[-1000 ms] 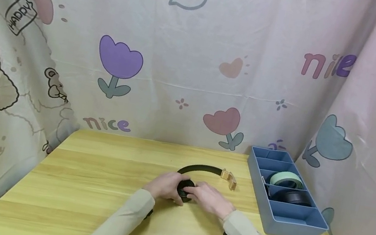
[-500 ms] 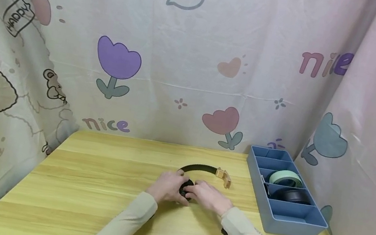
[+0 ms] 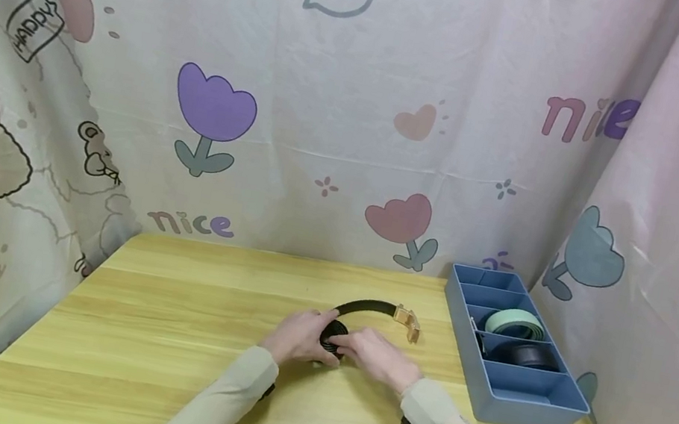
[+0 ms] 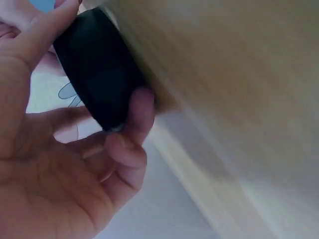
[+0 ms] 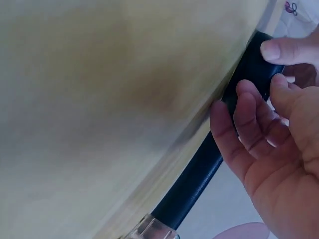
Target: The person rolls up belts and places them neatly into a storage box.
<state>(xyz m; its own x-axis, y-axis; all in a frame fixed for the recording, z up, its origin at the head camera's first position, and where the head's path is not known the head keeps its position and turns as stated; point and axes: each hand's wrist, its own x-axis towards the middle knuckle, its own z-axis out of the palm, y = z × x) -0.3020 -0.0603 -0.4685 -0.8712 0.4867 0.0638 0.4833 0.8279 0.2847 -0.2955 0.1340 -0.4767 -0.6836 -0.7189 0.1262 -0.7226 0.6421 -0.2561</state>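
Head view: both hands meet mid-bench. Left hand and right hand pinch a black belt, rolled into a tight coil btwn the fingertips. The unrolled tail arcs away beyond the hands, ending in a gold buckle just past the right hand. A blue divided tray sits well out to the right hand's side, w/ a green coil and a black coil in two compartments; nearest compartment looks free.

Left wrist view: left hand's thumb and fingers curl round the coil, standing on edge on the bench.

Right wrist view: right hand's fingers press the coil's outer wrap; the tail runs off toward the buckle.

Risk, as I judge it: ease the pinch and the coil springs loose; the buckle could drag or snag.

Room: open bench to the left hand's side and toward the person; curtain close behind, tray wall limits the right.
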